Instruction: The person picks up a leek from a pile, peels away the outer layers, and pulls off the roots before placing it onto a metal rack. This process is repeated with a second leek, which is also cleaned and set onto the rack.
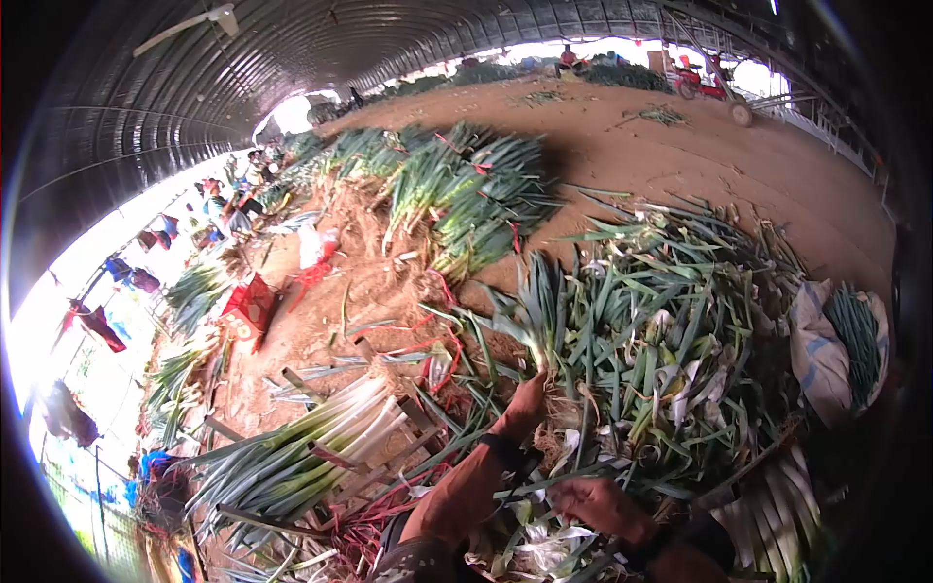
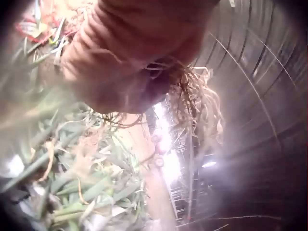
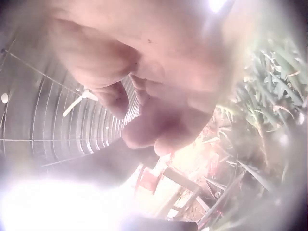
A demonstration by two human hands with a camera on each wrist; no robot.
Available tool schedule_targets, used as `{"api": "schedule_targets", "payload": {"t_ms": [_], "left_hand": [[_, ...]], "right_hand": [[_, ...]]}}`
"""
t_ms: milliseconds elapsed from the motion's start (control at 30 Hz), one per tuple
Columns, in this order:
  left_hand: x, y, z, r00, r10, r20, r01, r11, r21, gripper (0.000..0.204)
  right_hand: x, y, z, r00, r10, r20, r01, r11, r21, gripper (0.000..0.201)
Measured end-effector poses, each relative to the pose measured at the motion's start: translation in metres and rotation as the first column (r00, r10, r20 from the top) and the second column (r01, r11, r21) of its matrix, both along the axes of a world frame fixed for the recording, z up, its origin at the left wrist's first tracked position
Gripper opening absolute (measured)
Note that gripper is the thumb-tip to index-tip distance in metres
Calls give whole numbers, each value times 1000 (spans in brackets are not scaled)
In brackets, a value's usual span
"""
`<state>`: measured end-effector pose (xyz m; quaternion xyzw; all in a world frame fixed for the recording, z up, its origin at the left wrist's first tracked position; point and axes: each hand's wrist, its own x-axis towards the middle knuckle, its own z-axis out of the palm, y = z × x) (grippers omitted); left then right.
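My left hand (image 1: pixel 523 406) grips a green onion (image 1: pixel 540 328) near its root end, its leaves fanning away from me. In the left wrist view, pale stringy roots (image 2: pixel 198 103) stick out from the curled fingers. Lower and to the right, my right hand (image 1: pixel 598 507) hovers over loose leaves. The right wrist view has its fingers (image 3: pixel 178 127) loosely bent, with nothing between them and the thumb. A big heap of untrimmed green onions (image 1: pixel 661 330) lies just right of the left hand.
Cleaned green onions (image 1: pixel 330 428) lie on a wooden rack at left, beside red ties (image 1: pixel 379 525). Tied bundles (image 1: pixel 466 185) cover the ground ahead. A white sack (image 1: pixel 818 350) stands at right, above more white stalks (image 1: pixel 773 515). A red box (image 1: pixel 251 309) sits further left.
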<state>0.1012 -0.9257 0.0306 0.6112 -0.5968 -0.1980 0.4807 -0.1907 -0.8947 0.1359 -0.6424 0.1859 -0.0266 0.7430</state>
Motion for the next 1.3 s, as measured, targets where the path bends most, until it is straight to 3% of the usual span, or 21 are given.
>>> {"api": "schedule_targets", "payload": {"t_ms": [67, 100, 167, 233, 300, 333, 367, 400, 467, 533, 633, 667, 733, 767, 833, 933, 1033, 1100, 1233, 1267, 1300], "left_hand": [[-5, 27, 49, 995, -80, -66, 82, 996, 29, 51], [-12, 40, 79, 979, -88, 181, 111, 986, -124, 52], [-37, 70, 123, 987, -134, -90, 134, 991, -5, 47], [-55, 91, 150, 990, -119, -78, 118, 993, -10, 43], [-75, 123, 184, 995, -101, -19, 102, 988, 117, 45], [-82, 129, 184, 888, -32, -459, 154, 961, 231, 46], [-90, 134, 184, 593, 156, -790, 151, 942, 300, 47], [-103, 146, 202, 735, 87, -673, 135, 953, 272, 47], [-119, 165, 224, 821, 46, -569, 139, 951, 277, 51], [-124, 175, 230, 762, 94, -641, 173, 924, 342, 55], [-141, 193, 208, 855, -63, -515, 228, 937, 264, 51], [-153, 198, 205, 878, -62, -474, 241, 913, 328, 51], [-161, 197, 167, 951, -250, -181, 307, 833, 461, 55], [-177, 200, 148, 968, -201, -148, 236, 931, 278, 56], [-193, 197, 138, 996, -88, 32, 62, 879, 473, 60], [-198, 190, 137, 961, -163, 224, -42, 715, 698, 57], [-170, 187, 110, 966, 73, -247, 49, 890, 454, 64], [-143, 175, 118, 950, 128, -283, -35, 950, 311, 59], [-121, 141, 193, 868, 134, -477, -36, 977, 209, 54], [-118, 128, 193, 828, 66, -557, -39, 997, 60, 51], [-114, 120, 193, 788, 76, -611, -42, 997, 69, 49]], "right_hand": [[2, -1, 20, 988, -156, 2, 155, 984, 88, 31], [1, -9, 15, 983, -180, 27, 179, 983, 38, 30], [0, -19, 30, 960, -255, 113, 254, 967, 27, 27], [6, -25, 24, 898, -431, 86, 415, 896, 158, 23], [9, -27, 37, 866, -484, 128, 450, 864, 223, 25], [10, -28, 36, 864, -485, 135, 443, 860, 254, 28], [13, -30, 34, 863, -486, 140, 435, 854, 285, 31], [17, -29, 35, 864, -490, 118, 436, 845, 310, 32], [26, -28, 39, 868, -492, 69, 438, 823, 361, 36], [30, -27, 41, 876, -455, 161, 360, 838, 410, 47], [38, -26, 48, 832, -511, 216, 303, 744, 595, 52], [39, -26, 50, 821, -524, 227, 273, 710, 649, 55], [40, -32, 47, 794, -587, 158, 298, 604, 739, 52], [39, -36, 40, 761, -642, 94, 375, 553, 745, 45], [39, -34, 31, 728, -675, 116, 467, 614, 636, 39], [35, -29, 42, 701, -705, 111, 547, 631, 550, 39], [30, -25, 48, 709, -685, 167, 556, 689, 466, 37], [24, -21, 48, 751, -634, 185, 550, 755, 357, 34], [14, 3, 63, 814, -520, 258, 520, 851, 74, 34], [16, 6, 59, 823, -518, 234, 512, 854, 91, 33], [16, 12, 61, 829, -512, 226, 500, 859, 111, 32]]}}
